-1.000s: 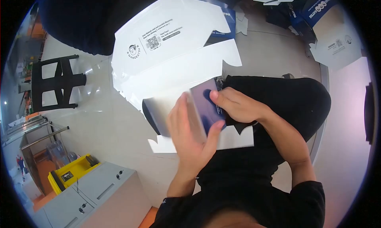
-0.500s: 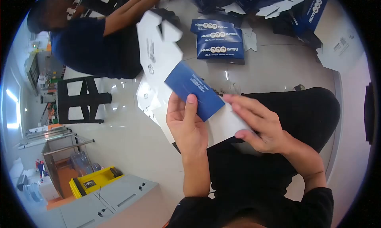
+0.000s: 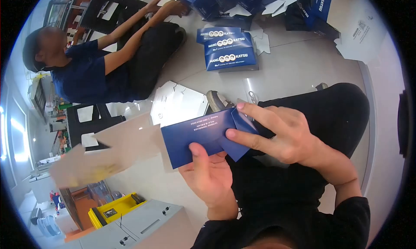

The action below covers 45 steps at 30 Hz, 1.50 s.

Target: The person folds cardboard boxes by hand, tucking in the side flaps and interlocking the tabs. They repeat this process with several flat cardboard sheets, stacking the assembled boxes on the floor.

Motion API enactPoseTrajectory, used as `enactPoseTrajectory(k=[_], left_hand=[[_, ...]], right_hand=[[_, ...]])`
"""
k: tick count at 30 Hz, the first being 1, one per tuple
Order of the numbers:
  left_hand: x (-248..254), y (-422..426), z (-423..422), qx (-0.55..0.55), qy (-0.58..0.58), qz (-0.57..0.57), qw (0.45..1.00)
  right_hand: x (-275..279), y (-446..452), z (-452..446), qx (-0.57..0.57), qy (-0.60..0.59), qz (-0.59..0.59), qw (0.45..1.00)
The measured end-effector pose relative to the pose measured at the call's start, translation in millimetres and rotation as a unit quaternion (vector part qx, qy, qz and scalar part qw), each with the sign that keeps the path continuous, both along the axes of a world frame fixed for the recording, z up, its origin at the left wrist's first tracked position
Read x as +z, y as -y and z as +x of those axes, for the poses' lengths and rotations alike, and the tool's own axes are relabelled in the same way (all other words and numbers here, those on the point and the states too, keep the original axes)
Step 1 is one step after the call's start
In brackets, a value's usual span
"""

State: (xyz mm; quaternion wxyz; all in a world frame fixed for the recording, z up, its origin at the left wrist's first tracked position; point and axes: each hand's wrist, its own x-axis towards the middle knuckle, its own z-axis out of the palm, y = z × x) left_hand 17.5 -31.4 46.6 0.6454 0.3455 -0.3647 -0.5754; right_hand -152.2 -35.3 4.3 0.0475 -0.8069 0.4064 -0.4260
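Above the person's lap, well off the floor, a blue cardboard box point(image 3: 195, 134) is held between both hands, its printed blue side turned up. The left hand point(image 3: 206, 175) grasps its lower edge, thumb on the blue side and the other fingers partly hidden beneath. The right hand point(image 3: 277, 134) grips the right end, with fingertips on the corner and on a small end flap point(image 3: 238, 145) that hangs down at an angle. From the far side a long pale panel point(image 3: 125, 140) spreads out to the left, blurred.

Judging by how it lies, the folding is only partway: the blue side is bent away from the pale panel, while that panel is open and the end flap is not tucked flat.

Just beyond the box, flat white card sheets point(image 3: 177, 104) lie on the floor point(image 3: 286, 69) next to a shoe point(image 3: 218, 101). Farther off is a stack of blue boxes point(image 3: 229, 54) that look fully made up, with more blue boxes point(image 3: 242, 4) behind. At upper left a co-worker point(image 3: 91, 75) sits on the floor, arms stretched toward those boxes.
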Motion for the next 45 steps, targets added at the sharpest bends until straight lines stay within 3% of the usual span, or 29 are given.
enactPoseTrajectory(k=[3,9,13,15,16,18,22,24,30,33,37,40,43,45], left_hand=[[0,-4,-6,0.033,0.041,-0.008,0.999],[-2,-7,-18,0.056,0.017,0.009,0.998],[-14,-13,-28,0.084,0.065,-0.002,0.994],[-19,-14,-30,0.076,0.096,0.015,0.992],[-19,-15,-32,0.074,0.096,0.014,0.993],[-18,-15,-37,0.077,0.047,0.001,0.996],[-26,-12,-37,0.069,0.041,-0.032,0.996],[-32,-11,-30,0.031,0.048,-0.034,0.998],[-41,-16,-32,0.056,0.048,-0.036,0.997],[-41,-13,-29,0.042,0.058,-0.025,0.997],[-47,-12,-26,0.037,0.056,-0.013,0.998],[-51,-11,-22,-0.002,-0.021,0.015,1.0],[-57,-7,-27,-0.011,0.022,-0.054,0.998],[-59,-7,-27,0.042,0.105,-0.083,0.99]], right_hand=[[-5,-4,10,-0.019,0.069,0.009,0.997],[-1,-4,2,-0.003,0.096,0.028,0.995],[3,-9,1,-0.022,0.117,0.08,0.99],[-3,-7,-2,0.002,0.228,0.123,0.966],[-5,-5,-2,0.0,0.228,0.122,0.966],[-6,-3,-1,0.019,0.313,0.098,0.945],[-5,-5,1,-0.018,0.347,0.128,0.929],[-17,-4,7,0.032,0.464,0.16,0.871],[-9,-5,-4,0.128,0.395,0.288,0.863],[-6,-4,-8,0.081,0.268,0.301,0.912],[-14,-5,2,0.065,0.308,0.263,0.912],[-9,-4,3,0.079,0.363,0.287,0.883],[-10,-1,-2,0.083,0.386,0.306,0.866],[-16,0,-10,0.058,0.249,0.311,0.915]])
